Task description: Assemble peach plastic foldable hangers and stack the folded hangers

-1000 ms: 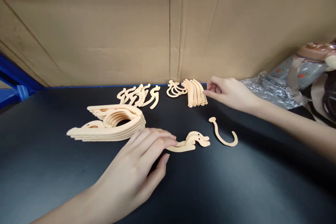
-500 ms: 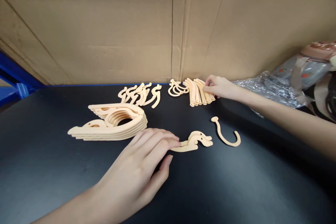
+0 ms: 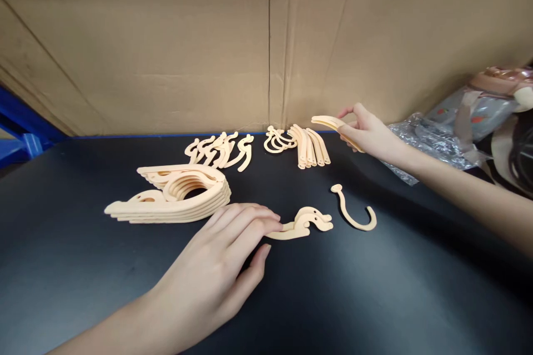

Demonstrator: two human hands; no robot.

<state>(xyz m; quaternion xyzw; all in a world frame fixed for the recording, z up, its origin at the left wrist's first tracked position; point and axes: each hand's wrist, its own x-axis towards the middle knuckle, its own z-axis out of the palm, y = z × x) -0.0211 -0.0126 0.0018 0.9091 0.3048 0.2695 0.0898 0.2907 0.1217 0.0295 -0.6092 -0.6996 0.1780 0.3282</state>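
Observation:
My left hand lies over the left ends of two cream plastic hanger pieces on the black table. Its fingers stretch across them with the thumb apart, and it hides part of them. My right hand is raised at the back right, pinching curved hanger arms, which look like two laid together. Just left of it, several more hanger arms lie in a row. A single cream hook rests to the right of the two pieces.
A stack of folded hangers stands left of my left hand. Behind it lie several curved pieces, and several hooks by the cardboard wall. Clear plastic wrap and a strapped bottle sit at the right. A blue frame borders the left.
My right hand has lifted hanger arms from the right end of the row and moved up and to the right. My left hand keeps its place on the two pieces.

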